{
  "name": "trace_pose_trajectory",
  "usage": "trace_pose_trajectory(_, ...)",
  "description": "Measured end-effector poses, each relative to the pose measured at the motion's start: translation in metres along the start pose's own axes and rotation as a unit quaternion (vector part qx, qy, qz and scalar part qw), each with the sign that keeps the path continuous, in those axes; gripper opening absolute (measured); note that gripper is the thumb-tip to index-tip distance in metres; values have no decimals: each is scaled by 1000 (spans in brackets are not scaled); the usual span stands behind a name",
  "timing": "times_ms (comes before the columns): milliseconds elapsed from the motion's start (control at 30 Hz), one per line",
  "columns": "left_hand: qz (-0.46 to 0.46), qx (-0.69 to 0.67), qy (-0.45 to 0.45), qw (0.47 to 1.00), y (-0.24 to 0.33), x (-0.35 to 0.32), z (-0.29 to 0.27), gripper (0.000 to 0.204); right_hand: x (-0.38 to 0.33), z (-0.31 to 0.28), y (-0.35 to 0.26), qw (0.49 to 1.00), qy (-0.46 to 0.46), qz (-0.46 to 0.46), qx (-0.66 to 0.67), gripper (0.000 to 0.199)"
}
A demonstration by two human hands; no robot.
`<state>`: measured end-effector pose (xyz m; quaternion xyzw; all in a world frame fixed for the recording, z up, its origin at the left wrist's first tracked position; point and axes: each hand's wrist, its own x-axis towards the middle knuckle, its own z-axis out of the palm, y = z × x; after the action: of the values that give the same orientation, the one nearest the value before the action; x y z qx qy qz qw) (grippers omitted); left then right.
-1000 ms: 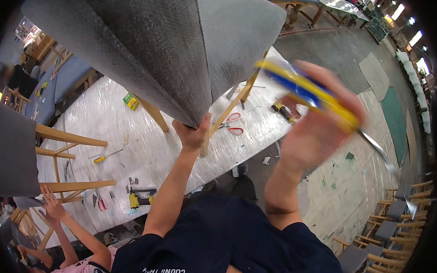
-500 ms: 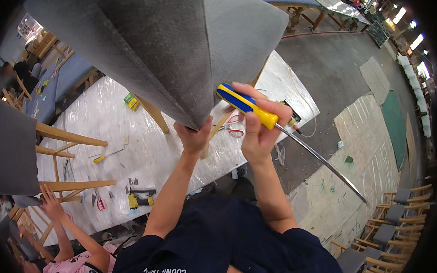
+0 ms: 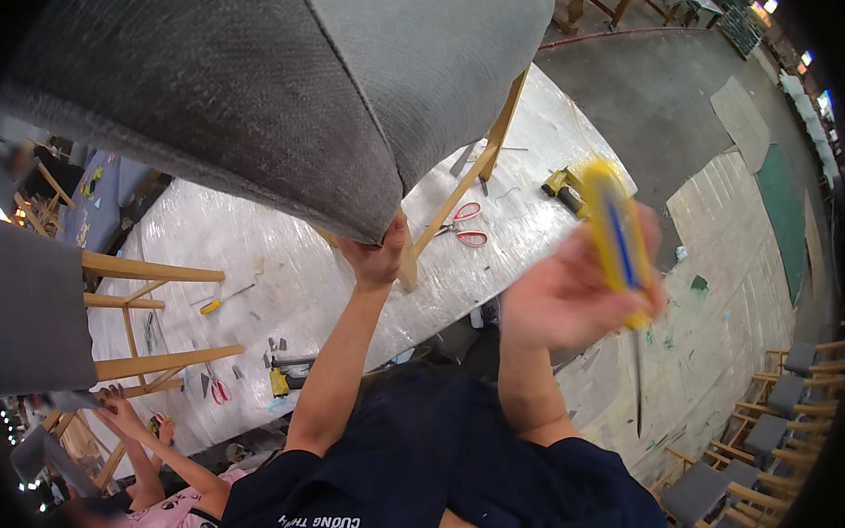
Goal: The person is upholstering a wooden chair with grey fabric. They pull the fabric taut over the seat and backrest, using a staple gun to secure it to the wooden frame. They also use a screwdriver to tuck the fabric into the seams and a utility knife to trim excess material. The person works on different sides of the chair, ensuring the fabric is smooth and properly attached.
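Gray chair (image 3: 376, 104) is up top on my feed, tipped over above the plastic-wrapped tabletop (image 3: 220, 236), and my left hand (image 3: 379, 252) is curled tight around its lower corner. That grip hasn't really changed in the last half second. What has: my right hand (image 3: 572, 290) swung away from the chair to the right, and the yellow-and-blue screwdriver (image 3: 617, 239) in it went from slanted to nearly upright, shaft pointing down the view. Fingers are wrapped around the handle, though blur hides exactly how. So, as I read it, the chair is steadied by one hand and the tool isn't working on it right now.

Headcount from my end: two screwdrivers, the held one plus a yellow-handled one (image 3: 216, 303) lying on the tabletop. Two red-handled scissors, one pair (image 3: 454, 227) near the held chair's leg, the other (image 3: 217, 385) off to the left. Two yellow-and-black air guns, one (image 3: 293, 374) by my left forearm, one (image 3: 562, 190) partly behind the raised handle. One more gray chair (image 3: 28, 309) at left, with a co-worker's hand (image 3: 120, 411) just below it. The chair cluster (image 3: 768, 432) lower right overlaps too much to count.
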<state>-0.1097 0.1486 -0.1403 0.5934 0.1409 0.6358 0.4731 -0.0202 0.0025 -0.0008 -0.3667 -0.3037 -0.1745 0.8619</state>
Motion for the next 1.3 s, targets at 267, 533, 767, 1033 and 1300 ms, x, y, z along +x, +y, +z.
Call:
trace_pose_trajectory(267,7,-68,14,998,10,0,12,45,11,10,-7,998,40,-23,38,29)
trace_pose_trajectory(533,15,-35,-22,999,13,3,6,29,7,3,2,991,-80,19,109,34)
trace_pose_trajectory(767,14,12,-21,1000,4,2,-2,39,16,0,7,990,-137,31,15,39)
trace_pose_trajectory(1033,82,118,3,990,-6,2,-5,37,12,5,28,982,-188,-5,34,42)
trace_pose_trajectory(1300,36,62,-1,997,-16,-1,-10,34,6,9,39,974,-209,-78,-45,43)
